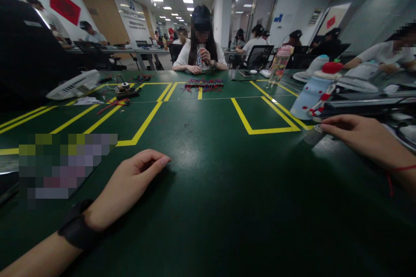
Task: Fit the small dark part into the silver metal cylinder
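Note:
My left hand (131, 184), with a black band on its wrist, is low over the green table (208, 207). Its thumb and forefinger come together at the tips, and nothing shows between them. At the right, my right hand (364, 134) pinches the upper end of a small grey metal cylinder (313, 135) between thumb and fingers. The cylinder is tilted and slightly blurred, close to the tabletop. Just behind it stands a light-blue bottle (305, 97) with a red top. A red cord circles my right wrist.
Yellow tape (273, 130) marks boxes on the table. A row of small parts with red and blue wires (204, 85) lies ahead, before a seated person (201, 47) holding a can. White fans (76, 84), a pink-lidded bottle (280, 65) and a blurred-out flat object (69, 166) are around.

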Demonstrator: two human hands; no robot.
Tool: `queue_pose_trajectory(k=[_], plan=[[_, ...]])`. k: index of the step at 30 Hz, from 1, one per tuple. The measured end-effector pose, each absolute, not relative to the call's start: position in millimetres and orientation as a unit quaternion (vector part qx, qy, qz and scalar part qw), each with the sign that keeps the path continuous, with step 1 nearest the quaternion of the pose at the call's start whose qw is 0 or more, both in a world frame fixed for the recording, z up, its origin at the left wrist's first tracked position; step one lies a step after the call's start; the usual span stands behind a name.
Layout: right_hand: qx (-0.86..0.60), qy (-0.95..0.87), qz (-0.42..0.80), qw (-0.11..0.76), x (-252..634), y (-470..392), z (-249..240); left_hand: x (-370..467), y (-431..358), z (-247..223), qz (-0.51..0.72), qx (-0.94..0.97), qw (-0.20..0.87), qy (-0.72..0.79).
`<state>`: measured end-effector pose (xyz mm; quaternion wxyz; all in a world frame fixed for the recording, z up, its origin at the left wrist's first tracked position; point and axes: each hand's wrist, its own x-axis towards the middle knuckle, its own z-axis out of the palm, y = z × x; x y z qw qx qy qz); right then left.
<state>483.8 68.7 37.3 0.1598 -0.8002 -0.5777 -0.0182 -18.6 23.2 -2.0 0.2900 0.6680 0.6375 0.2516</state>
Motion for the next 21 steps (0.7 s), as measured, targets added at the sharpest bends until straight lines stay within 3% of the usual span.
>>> queue_pose_trajectory(k=[9,21], plan=[[-0.818,-0.549,-0.005,0.170,478.4,67.9,38.2,-18.9,20.9,-1.9,0.259,0.668,0.285,0.636],[-0.816,-0.510,0.062,0.265,475.2,66.0,38.8,-19.9,22.2,-3.7,0.256,0.673,0.285,0.633]])
